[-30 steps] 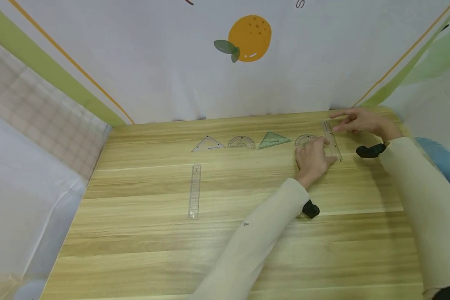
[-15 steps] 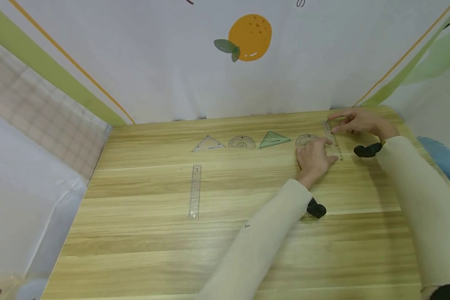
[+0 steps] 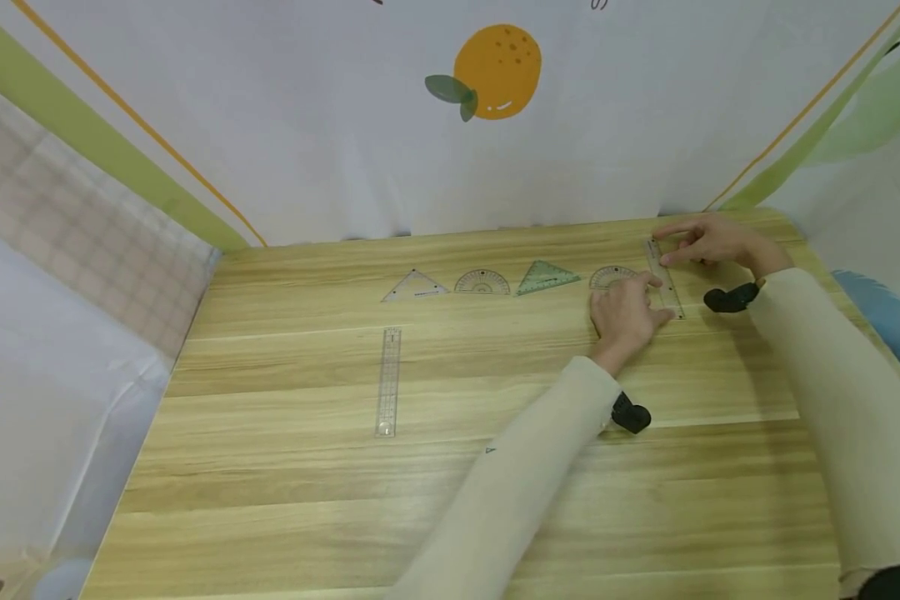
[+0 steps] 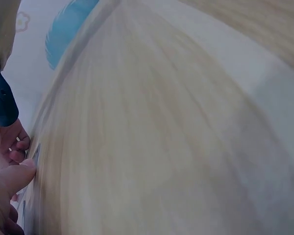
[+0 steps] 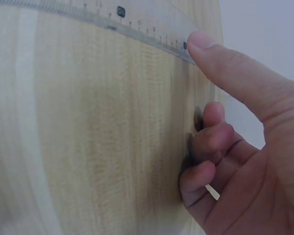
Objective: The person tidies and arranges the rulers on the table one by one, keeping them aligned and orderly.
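Observation:
A clear straight ruler [image 3: 666,279] lies on the wooden tabletop at the far right, slightly slanted, with both hands at it. My left hand [image 3: 621,312] holds its near part between thumb and fingers; the thumb is at the near end. At the far end my right hand [image 3: 712,240] has its index finger and thumb on the ruler, while its other fingers curl beside it. The right wrist view shows that thumb at the end of the ruler's scale [image 5: 137,27]. A clear protractor [image 3: 609,277] is partly hidden behind my left hand.
Left of the hands, a green set square [image 3: 546,278], another clear protractor [image 3: 483,283] and a clear set square [image 3: 416,287] form a row. Nearer lies a second clear ruler [image 3: 388,382]. A white printed cloth [image 3: 330,125] hangs behind the wooden table [image 3: 270,500].
The right hand and forearm have shifted very slightly left, along with a small camera movement. Both hands stay at the ruler, and the other pieces lie where they were.

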Demonstrator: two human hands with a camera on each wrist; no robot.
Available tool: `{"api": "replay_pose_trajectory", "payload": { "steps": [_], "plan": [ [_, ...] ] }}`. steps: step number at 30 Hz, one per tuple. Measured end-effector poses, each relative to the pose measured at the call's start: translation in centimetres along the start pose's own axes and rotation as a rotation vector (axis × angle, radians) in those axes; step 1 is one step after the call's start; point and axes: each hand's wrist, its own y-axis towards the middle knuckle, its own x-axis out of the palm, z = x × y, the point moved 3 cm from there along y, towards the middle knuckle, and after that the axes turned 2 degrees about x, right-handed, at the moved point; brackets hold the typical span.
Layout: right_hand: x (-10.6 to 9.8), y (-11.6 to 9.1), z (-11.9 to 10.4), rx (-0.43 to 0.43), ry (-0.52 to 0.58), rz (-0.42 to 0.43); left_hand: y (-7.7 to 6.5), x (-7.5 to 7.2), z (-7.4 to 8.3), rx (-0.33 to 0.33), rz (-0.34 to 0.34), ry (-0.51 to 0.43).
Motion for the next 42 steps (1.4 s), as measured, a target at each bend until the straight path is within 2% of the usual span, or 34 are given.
{"api": "replay_pose_trajectory", "payload": {
  "steps": [9, 17, 21, 24, 28, 32, 39, 42],
  "plan": [
    [0.1, -0.2, 0.0, 0.006, 0.0, 0.022, -0.1, 0.1, 0.2, -0.01, -0.007, 0.011],
    [-0.3, -0.9, -0.2, -0.018, 0.078, 0.052, 0.0, -0.4, 0.3, -0.048, -0.016, 0.005],
    [-0.6, -1.3, 0.0, -0.028, 0.182, 0.086, 0.0, -0.6, 0.3, -0.073, -0.039, -0.009],
    [-0.9, -1.5, -0.1, -0.034, 0.304, 0.116, 0.1, -0.7, 0.4, -0.086, -0.06, -0.002],
    [-1.2, -1.6, -0.2, -0.022, 0.475, 0.134, 0.2, -0.9, 0.5, -0.089, -0.093, 0.011],
    [-1.4, -1.7, -0.7, 0.001, 0.602, 0.14, 0.4, -1.0, 0.6, -0.074, -0.133, 0.014],
    [-1.4, -2.2, -2.0, -0.009, 0.733, 0.116, 0.4, -1.2, 0.7, -0.032, -0.168, 0.004],
    [-1.4, -2.5, -2.6, -0.009, 0.764, 0.104, 0.5, -1.4, 0.7, -0.059, -0.189, -0.042]
  ]
}}
